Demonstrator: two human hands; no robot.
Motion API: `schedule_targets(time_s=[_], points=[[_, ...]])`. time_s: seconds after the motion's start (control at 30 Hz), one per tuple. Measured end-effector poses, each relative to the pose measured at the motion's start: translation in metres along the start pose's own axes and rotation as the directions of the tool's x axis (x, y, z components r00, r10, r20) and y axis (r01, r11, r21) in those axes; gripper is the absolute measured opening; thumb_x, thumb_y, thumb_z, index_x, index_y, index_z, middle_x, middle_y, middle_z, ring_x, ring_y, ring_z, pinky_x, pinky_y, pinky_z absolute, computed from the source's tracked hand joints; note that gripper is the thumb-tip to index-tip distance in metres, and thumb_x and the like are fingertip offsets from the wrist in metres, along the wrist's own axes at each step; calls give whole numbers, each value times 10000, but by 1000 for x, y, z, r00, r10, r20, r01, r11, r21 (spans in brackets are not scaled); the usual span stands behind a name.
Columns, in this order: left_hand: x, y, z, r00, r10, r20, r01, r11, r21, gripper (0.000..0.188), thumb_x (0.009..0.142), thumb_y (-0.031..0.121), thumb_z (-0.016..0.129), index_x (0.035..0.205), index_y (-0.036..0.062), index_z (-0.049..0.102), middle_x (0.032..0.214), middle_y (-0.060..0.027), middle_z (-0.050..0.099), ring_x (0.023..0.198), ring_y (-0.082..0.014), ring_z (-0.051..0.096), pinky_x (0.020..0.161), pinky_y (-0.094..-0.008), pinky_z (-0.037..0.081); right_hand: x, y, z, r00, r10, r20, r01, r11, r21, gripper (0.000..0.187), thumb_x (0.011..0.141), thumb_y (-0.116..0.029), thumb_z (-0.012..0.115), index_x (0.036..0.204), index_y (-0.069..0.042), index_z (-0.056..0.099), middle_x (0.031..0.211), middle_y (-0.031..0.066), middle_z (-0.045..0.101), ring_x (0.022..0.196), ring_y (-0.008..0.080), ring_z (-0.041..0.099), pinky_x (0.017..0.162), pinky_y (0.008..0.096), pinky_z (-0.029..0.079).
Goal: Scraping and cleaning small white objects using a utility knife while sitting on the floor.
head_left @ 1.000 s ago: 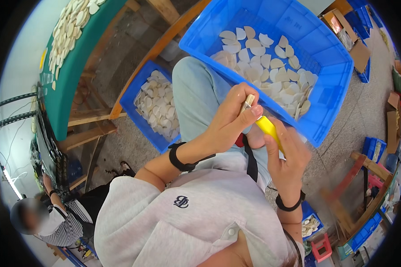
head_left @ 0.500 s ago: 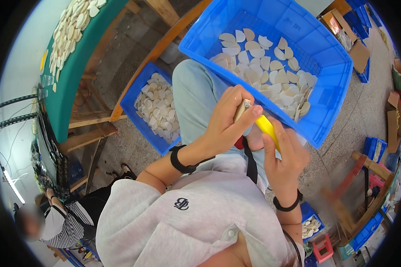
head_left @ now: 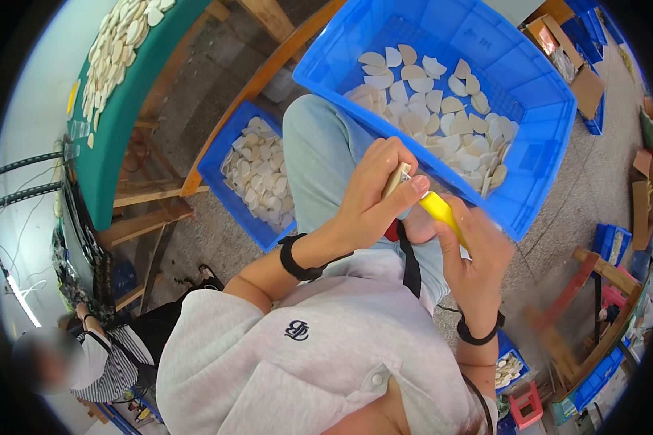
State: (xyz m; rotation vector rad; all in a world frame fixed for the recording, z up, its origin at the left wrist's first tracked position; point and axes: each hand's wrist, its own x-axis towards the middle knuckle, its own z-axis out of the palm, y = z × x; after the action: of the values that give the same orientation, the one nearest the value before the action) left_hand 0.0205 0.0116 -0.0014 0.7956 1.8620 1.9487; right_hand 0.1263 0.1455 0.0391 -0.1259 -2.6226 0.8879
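Near the closest edge of the blue bin [head_left: 540, 170], the left hand [head_left: 370, 194] pinches a pale piece [head_left: 396, 179] between thumb and fingers; the right hand [head_left: 482, 252] curls its fingers around a yellow tool [head_left: 441, 210].

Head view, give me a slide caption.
Left grip holds a pale piece, right grip a yellow handle, near a big blue bin.

Lighting's p. bright overall, esp. on the L, where a strip light [head_left: 23, 299] blows out white w/ glare & the wall [head_left: 43, 109] looks washed out. Under the green table [head_left: 96, 174] it's way dimmer tho. Fisheye bends straight edges, e.g. that table, & corners go black. Yellow handle [head_left: 441, 212] is decently sharp imo; co-worker's head [head_left: 47, 360] is a blurry smudge, wooden stand [head_left: 556, 344] partly smeared too.
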Motion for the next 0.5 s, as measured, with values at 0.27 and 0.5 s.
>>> schedule_targets(time_s=[0.27,0.5], points=[[-6,-7,-5,1000,-9,25,8,999,45,102,870,129,498,824,45,463,818,-15,412,760,-99,376,686,-217,309,0,-2,4,1000,-19,-14,18,998,-59,279,742,-183,682,986,-61,626,657,30,532,493,184,503,441,289,375],[-1,-15,4,984,100,-148,-78,986,148,216,841,199,573,725,40,483,671,-52,420,666,-178,376,605,-288,303,-1,-4,19,998,35,-60,-40,996,-82,264,757,-142,665,1000,-49,621,662,39,528,499,182,504,460,286,382]])
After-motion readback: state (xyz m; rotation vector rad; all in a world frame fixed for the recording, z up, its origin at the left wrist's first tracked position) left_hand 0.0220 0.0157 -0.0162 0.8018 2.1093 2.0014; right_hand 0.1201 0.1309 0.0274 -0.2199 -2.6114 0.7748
